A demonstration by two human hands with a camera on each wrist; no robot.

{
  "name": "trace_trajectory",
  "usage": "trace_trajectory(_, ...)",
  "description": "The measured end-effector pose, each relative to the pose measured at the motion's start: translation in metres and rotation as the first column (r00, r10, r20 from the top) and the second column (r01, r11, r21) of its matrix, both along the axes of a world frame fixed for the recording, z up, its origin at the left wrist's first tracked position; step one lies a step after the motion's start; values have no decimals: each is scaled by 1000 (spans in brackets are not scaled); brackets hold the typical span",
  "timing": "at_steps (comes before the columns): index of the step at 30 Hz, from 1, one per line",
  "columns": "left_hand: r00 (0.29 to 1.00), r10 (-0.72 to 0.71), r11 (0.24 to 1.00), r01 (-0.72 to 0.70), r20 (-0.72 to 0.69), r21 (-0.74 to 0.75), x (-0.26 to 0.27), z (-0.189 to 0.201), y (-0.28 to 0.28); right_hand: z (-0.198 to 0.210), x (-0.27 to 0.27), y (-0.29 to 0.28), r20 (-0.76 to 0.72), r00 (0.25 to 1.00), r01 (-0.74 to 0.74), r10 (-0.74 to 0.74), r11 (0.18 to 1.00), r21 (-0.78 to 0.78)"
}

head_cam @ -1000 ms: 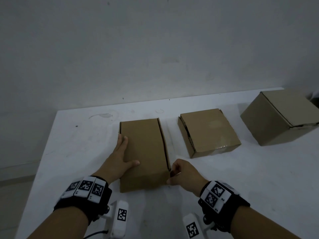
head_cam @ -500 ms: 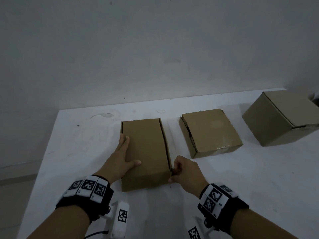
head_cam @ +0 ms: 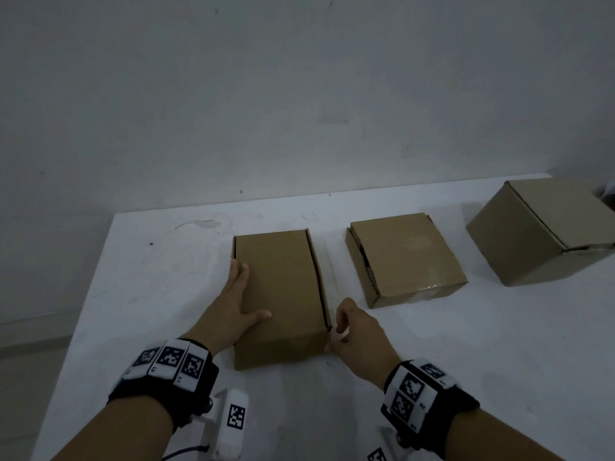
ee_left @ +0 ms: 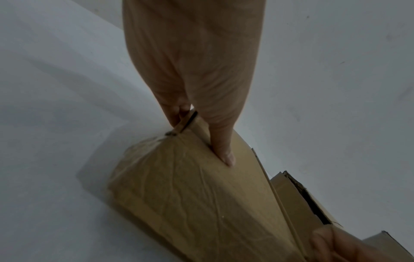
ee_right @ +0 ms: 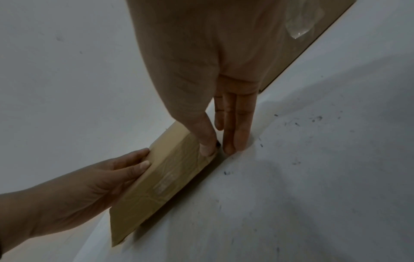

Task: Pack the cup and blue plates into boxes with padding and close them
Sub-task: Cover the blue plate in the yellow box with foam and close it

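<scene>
- While its fingers lie straight along the left top edge and the thumb spreads across the lid, the left hand (head_cam: pixel 233 311) rests flat and released on the near box (head_cam: pixel 283 294), gripping nothing.
- Right hand (head_cam: pixel 357 331): at the near right corner of the same box; thumb on the front face at the corner, fingers straight down along the right side with tips at the table; whether it pinches the corner or only presses it, I cannot tell.
- Near box, brown cardboard: lid down, with a dark seam along its right edge; stands on the white table (head_cam: pixel 466 361) directly before the person.
- Middle box (head_cam: pixel 406 257): flat, closed, a glossy patch on its near edge; just right of the near box, apart from it.
- Far box (head_cam: pixel 545 231): taller, closed, at the table's far right corner, well apart from the others.
- Cup and blue plates: not visible in any view.
- Wrists: black bands carrying black-and-white marker tiles.
- Backdrop: pale wall (head_cam: pixel 299 94) behind the table.
</scene>
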State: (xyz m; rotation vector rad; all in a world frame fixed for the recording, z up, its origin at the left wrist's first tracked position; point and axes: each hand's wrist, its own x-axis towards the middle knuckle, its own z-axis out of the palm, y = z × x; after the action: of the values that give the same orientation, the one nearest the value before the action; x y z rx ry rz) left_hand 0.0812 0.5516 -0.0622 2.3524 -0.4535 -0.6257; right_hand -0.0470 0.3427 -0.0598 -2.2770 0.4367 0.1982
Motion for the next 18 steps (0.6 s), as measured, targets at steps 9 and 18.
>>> trace_trajectory(9,1000,4,1000,-4,1,-3,-1,-1,0,3,3,0,-227,968,174,-104,933,316)
trace_trajectory(18,1000,10,1000,-10,-2,-11,1,-2,0,-8,0,1,-248,935,344,-255,827,445)
